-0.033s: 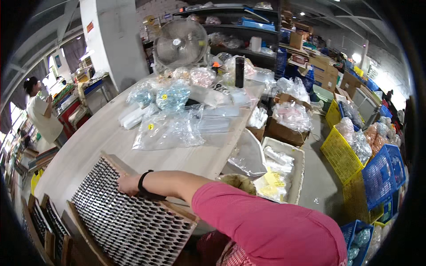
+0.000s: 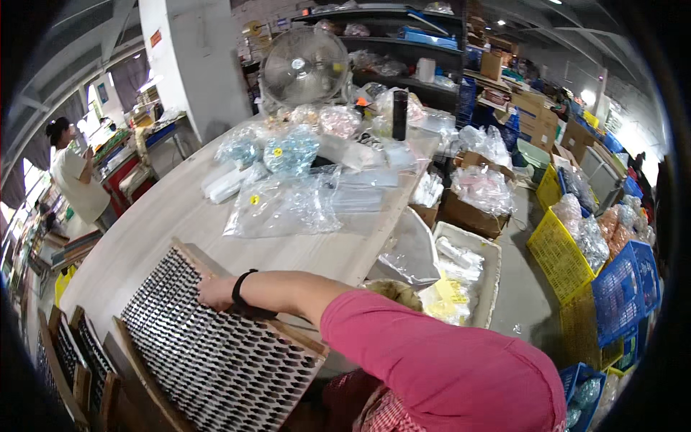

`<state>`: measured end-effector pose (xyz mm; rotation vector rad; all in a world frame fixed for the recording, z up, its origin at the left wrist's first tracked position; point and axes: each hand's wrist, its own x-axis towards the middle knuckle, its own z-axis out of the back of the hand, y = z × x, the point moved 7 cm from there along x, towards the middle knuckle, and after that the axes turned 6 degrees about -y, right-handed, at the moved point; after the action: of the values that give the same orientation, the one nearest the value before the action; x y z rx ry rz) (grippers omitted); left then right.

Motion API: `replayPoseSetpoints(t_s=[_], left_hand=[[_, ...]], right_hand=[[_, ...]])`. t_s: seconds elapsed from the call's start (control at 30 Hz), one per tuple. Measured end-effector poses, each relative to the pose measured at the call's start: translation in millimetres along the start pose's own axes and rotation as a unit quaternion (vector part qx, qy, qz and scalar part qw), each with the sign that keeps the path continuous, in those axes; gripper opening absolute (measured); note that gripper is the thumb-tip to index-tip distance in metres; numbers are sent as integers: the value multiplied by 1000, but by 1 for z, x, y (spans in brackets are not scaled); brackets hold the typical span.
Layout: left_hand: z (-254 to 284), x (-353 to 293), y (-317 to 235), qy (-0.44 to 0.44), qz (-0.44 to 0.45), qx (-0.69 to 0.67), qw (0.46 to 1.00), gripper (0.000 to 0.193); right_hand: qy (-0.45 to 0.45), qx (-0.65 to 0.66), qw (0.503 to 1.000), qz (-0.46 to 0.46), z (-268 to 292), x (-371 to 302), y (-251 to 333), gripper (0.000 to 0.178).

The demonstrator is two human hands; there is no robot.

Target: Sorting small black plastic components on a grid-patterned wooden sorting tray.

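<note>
Pink-sleeved right hand (image 2: 214,291) flat, fingers unclenched, atop the wooden grid tray (image 2: 216,360); left hand unseen.

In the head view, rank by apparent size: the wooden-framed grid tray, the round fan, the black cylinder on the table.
1. Wooden-framed grid tray, though it lies nearest the camera, which inflates it.
2. Round fan.
3. Black cylinder, the smallest by far.

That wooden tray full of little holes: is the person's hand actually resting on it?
Touching. The head view shows the right hand lying flat on the top edge of the wooden tray, with no gap between them.
</note>
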<state>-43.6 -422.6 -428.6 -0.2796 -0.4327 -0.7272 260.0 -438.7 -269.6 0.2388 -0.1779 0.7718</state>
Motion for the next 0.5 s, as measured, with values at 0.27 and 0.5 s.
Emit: replayPoseSetpoints(t_s=[0.27,0.5], left_hand=[[106,-69,29,54,226,-35,972,38],[72,-64,25,73,242,-105,962,51]], right_hand=[[53,119,991,-20,-2,23,34,23],[10,17,1000,11,28,-18,-7,52]])
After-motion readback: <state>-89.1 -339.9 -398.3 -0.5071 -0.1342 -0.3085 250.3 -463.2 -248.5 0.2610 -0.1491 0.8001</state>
